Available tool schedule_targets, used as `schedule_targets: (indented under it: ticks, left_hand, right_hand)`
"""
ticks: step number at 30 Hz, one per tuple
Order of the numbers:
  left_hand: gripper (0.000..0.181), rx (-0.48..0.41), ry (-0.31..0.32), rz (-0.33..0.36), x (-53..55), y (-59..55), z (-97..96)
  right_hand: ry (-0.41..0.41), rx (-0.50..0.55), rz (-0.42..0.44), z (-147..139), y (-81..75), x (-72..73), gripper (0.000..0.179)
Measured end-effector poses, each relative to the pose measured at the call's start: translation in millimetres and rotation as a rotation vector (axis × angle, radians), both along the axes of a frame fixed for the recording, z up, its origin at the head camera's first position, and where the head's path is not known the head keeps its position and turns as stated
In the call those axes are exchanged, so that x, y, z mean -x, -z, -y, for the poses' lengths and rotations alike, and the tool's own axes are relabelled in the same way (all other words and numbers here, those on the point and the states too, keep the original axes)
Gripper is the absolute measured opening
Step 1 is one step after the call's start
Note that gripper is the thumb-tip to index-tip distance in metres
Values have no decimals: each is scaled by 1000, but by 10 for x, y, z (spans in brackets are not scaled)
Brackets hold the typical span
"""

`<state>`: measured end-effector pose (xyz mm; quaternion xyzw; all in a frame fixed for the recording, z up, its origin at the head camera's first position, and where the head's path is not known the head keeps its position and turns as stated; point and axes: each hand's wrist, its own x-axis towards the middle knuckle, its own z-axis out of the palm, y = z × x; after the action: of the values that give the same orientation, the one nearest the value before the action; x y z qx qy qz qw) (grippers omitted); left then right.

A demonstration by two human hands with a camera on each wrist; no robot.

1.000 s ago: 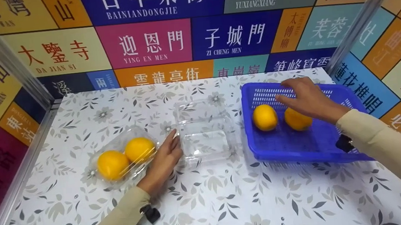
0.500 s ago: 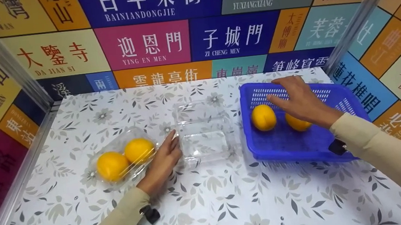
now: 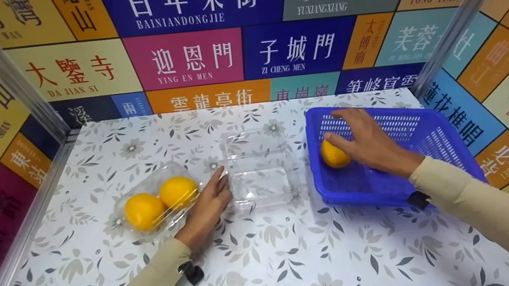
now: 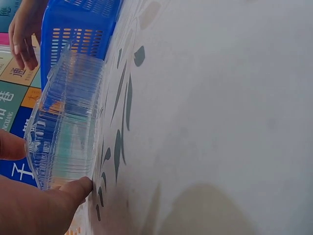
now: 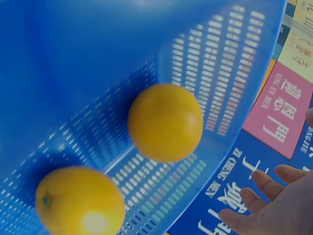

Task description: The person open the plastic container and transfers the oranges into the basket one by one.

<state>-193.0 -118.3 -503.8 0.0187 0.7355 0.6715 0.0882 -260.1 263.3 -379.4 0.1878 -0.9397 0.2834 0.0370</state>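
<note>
My left hand (image 3: 207,208) rests with extended fingers against the left side of a clear plastic clamshell box (image 3: 262,184), which lies with its lid folded back. In the left wrist view, a thumb (image 4: 78,188) and another digit touch that box near its edges. My right hand (image 3: 366,144) hovers over a blue plastic basket (image 3: 357,194), fingers spread and holding nothing. Beneath its fingers sits an orange (image 3: 334,155). The right wrist view shows two oranges in the basket, one by the perforated corner (image 5: 166,122) and another with a green stem end (image 5: 80,200); the hand hides one from the head view.
Left of my left hand lies another clear clamshell box (image 3: 146,182) with two oranges (image 3: 144,212) inside. A floral cloth (image 3: 265,258) covers the table. Printed sign panels (image 3: 183,58) stand along the back and sides.
My right hand has moved left within the basket, toward the left orange, and now covers the other one in the head view. The left hand has stayed at the clear box.
</note>
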Motion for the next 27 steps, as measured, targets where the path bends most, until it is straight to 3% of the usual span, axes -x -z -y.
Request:
schedule_targets:
  ticks: [10, 27]
  left_hand:
    - [78, -17, 8, 19, -12, -7, 6]
    - [78, -31, -2, 8, -5, -17, -11]
  right_hand:
    - [19, 28, 72, 129, 23, -64, 71]
    - [-73, 87, 32, 405, 109, -190, 63]
